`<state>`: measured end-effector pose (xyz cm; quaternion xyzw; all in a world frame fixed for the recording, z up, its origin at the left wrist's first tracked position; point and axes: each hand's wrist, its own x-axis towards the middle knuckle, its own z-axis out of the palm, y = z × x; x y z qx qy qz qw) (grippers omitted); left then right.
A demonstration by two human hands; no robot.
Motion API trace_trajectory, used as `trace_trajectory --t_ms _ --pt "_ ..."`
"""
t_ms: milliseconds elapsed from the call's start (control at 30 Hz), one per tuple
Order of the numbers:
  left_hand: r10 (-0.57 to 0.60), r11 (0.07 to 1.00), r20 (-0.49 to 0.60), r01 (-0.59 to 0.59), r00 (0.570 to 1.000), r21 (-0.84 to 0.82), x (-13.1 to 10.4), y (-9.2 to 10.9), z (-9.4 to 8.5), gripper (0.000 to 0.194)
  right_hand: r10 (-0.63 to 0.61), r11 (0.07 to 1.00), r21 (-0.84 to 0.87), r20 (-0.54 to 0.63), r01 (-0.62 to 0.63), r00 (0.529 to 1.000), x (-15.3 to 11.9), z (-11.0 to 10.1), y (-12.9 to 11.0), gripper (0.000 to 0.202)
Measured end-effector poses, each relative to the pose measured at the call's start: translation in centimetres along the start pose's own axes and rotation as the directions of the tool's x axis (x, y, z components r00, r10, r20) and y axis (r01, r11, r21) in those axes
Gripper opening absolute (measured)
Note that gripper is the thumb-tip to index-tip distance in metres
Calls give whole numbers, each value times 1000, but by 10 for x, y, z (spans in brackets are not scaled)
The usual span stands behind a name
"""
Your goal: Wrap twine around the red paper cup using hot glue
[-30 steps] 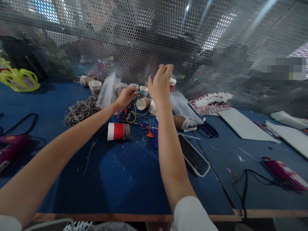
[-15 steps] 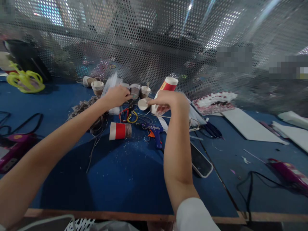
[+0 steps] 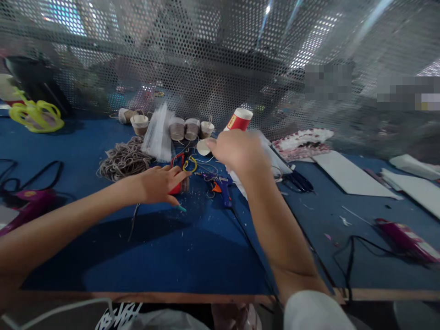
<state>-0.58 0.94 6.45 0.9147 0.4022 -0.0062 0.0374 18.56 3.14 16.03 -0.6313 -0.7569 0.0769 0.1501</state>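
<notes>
My left hand [image 3: 165, 183] is over a red-and-white paper cup [image 3: 176, 188] lying on its side with cord wound round one end. Its fingers and thumb are apart, one on each side of the cup, and it covers most of it. My right hand [image 3: 242, 151], blurred, is in front of an upright red paper cup [image 3: 239, 120]. One fingertip reaches the edge of a pale round disc [image 3: 203, 147]; the other fingers are hidden, so I cannot see whether they grip anything. Between the hands lie a blue glue gun [image 3: 225, 190] and yellow-and-red-handled scissors [image 3: 189, 164].
Small cord-wrapped cups [image 3: 177, 129] stand along the back beside clear glue sticks [image 3: 160, 135] and a heap of grey-brown cord [image 3: 125, 160]. A yellow crown-shaped piece [image 3: 36, 114] is at left. White boards [image 3: 354, 176] and a purple device [image 3: 407, 238] lie at right.
My left hand has come down and nearer from the small cups at the back to the cup lying on its side. My right hand has shifted slightly, its forearm now slanting further right.
</notes>
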Motion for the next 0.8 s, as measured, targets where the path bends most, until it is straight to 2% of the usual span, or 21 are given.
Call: trace_trajectory --t_ms 33,133,200,267,367,467,533,633,800 --pt "-48 997 7 48 999 61 -1 3 3 87 104 972 -216 20 -97 994 -3 10 1 29" --pt "-79 994 40 75 996 79 -3 2 3 86 255 916 -346 115 -202 960 -16 41 14 55" --pt "-133 990 5 133 991 -53 -1 -4 -2 86 325 889 -390 166 -240 931 -25 57 27 64" --pt "-211 943 -76 183 975 -277 1 -11 -5 88 358 876 -404 182 -262 916 -32 69 42 67" --pt "-303 753 -180 119 936 -648 4 -16 1 90 369 876 -401 199 -268 908 -35 78 59 74" --pt "-292 465 -169 -14 942 -885 4 -12 21 80 362 884 -389 225 -258 905 -37 81 68 75" --pt "-302 325 -139 -36 943 -945 1 -8 39 72 364 885 -388 232 -258 902 -39 82 69 75" --pt "-331 179 -87 -28 940 -983 -7 -1 60 66 377 881 -390 233 -269 897 -43 82 68 75" --pt "-267 -30 -6 -15 964 -999 -15 0 69 69 394 880 -381 247 -285 885 -46 78 68 65"
